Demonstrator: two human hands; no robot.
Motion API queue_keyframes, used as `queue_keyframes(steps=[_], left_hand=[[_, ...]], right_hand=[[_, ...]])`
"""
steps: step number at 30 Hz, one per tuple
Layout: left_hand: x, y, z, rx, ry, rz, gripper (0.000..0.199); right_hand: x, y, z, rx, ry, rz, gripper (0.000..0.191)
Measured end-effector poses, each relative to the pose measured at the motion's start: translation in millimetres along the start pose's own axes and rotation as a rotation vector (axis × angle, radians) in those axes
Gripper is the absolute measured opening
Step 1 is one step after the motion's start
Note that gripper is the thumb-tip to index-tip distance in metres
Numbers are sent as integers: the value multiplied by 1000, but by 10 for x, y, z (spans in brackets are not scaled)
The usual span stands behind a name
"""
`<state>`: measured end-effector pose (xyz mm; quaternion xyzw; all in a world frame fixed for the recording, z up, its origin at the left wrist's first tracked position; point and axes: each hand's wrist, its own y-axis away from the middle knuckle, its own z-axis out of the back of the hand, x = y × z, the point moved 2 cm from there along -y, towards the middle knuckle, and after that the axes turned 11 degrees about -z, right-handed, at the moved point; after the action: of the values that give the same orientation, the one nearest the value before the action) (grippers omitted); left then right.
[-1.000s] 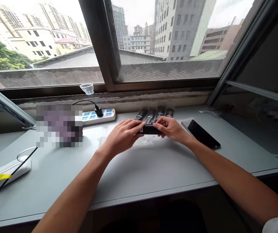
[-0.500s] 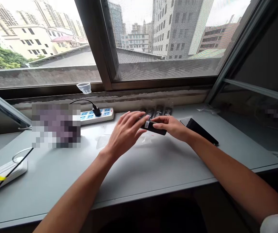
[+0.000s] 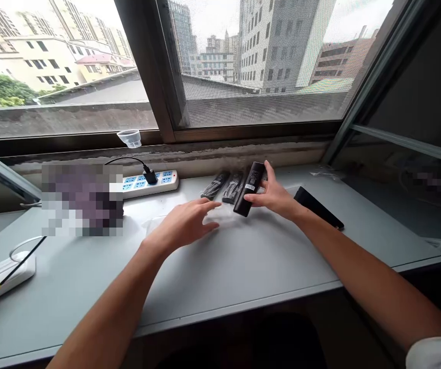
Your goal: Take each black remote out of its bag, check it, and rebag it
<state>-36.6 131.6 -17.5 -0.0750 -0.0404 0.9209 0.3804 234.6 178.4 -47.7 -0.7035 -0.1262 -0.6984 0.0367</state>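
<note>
My right hand (image 3: 272, 196) grips a slim black remote control (image 3: 248, 190), thumb on one side and fingers on the other. It is held tilted above the desk, and a white label and small print show on the side facing me. To its left, my left hand (image 3: 185, 221) is empty, with fingers and thumb apart, over the desk near some clear plastic film (image 3: 224, 211). Behind the hands lie similar black items in clear wrapping, one at the left (image 3: 215, 185) and another nearer the remote (image 3: 233, 187); anything farther right is partly hidden.
A flat black object (image 3: 319, 207) lies beside my right forearm. At the back stands a power strip (image 3: 150, 184) with a plug in it; a second white strip (image 3: 8, 277) is at the left. A clear plastic cup (image 3: 129, 138) sits by the window. A blurred-out item (image 3: 85, 200) occupies the left side.
The remote has turned from lying crosswise between both hands to pointing up and away in my right hand. My left hand has let go of it and drawn back left and down.
</note>
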Motion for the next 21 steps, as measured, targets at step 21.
queue_keyframes(steps=[21], left_hand=[[-260, -161, 99, -159, 757, 119, 55]], right_hand=[[-15, 16, -201, -22, 36, 44, 145]])
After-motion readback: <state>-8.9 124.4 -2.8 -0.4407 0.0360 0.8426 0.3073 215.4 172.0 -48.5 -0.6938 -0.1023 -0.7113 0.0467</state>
